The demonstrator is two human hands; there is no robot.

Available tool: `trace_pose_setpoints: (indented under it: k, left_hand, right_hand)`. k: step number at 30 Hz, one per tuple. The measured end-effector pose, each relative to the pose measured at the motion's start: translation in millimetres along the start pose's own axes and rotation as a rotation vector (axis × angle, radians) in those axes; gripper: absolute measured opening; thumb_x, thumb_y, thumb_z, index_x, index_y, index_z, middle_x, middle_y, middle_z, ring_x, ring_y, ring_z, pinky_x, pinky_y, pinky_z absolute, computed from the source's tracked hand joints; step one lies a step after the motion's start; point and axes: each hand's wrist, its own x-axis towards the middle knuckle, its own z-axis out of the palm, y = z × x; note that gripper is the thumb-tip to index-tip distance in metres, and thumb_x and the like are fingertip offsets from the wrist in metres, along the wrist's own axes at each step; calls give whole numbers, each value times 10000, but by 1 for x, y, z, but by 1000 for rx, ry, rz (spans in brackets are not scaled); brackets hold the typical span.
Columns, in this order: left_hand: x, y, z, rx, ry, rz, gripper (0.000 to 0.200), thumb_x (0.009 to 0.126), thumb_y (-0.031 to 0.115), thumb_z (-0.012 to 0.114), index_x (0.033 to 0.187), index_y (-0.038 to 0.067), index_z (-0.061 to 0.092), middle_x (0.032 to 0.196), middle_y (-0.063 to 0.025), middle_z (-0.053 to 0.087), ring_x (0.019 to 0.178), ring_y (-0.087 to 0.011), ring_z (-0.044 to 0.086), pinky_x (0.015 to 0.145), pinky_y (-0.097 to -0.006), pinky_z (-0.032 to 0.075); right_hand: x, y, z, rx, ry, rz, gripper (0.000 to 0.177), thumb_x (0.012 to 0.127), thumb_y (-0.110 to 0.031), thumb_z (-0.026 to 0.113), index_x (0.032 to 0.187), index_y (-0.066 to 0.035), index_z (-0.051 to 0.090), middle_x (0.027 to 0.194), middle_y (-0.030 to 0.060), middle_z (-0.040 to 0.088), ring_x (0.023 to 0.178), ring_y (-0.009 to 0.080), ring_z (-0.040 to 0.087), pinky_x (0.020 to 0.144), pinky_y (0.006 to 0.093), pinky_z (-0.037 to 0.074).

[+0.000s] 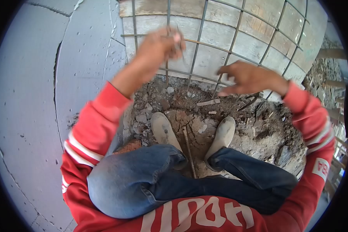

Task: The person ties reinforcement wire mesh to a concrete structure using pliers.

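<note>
A grid of thin crossed steel bars (197, 42) stands in front of pale wooden boards (216, 23). At its upper left, my left hand (158, 46) is blurred, its fingers closed around some thin wire-like strands too smeared to make out well. Lower and to the right, my right hand (249, 79) hangs before the lower bars, fingers and thumb spread apart with nothing visible between them.
A grey cracked wall (81, 58) rises on the left. Rubble and soil (174, 92) lie below the grid. My two boots (164, 127) rest on the dirt, with a thin stick (188, 150) between them. Wooden pieces (332, 83) show at the right edge.
</note>
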Motion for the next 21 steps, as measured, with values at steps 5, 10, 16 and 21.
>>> trace_pose_setpoints:
  k: [5, 10, 16, 21]
  left_hand:
    - [7, -131, 12, -164, -82, -129, 101, 1043, 172, 529, 1055, 87, 583, 888, -25, 634, 754, -114, 593, 693, -246, 507]
    - [2, -181, 33, -384, -63, -183, 72, 1033, 143, 547, 1048, 82, 583, 972, -59, 654, 840, -152, 645, 745, -285, 530]
    - [11, -199, 55, -549, 109, -148, 88, 1008, 149, 582, 1019, 62, 587, 955, -63, 659, 850, -199, 689, 743, -314, 545]
    - [5, -193, 39, -503, 250, -125, 149, 992, 151, 605, 1082, 32, 603, 963, -76, 671, 800, -191, 699, 680, -294, 551]
  right_hand:
    - [35, 15, 105, 132, 433, -199, 720, 921, -418, 687, 1348, 104, 437, 1111, 338, 601, 1060, 445, 638, 951, 482, 530]
    - [20, 10, 135, 142, 332, -34, 684, 914, -409, 693, 1280, 116, 451, 1096, 331, 599, 1064, 471, 628, 916, 503, 531]
    - [22, 10, 70, -98, 164, 48, 574, 907, -349, 701, 1225, 91, 512, 973, 311, 666, 995, 455, 654, 889, 510, 511]
    - [95, 24, 119, 365, 428, -3, 409, 932, -267, 662, 1173, 45, 554, 1011, 259, 696, 948, 372, 695, 849, 446, 541]
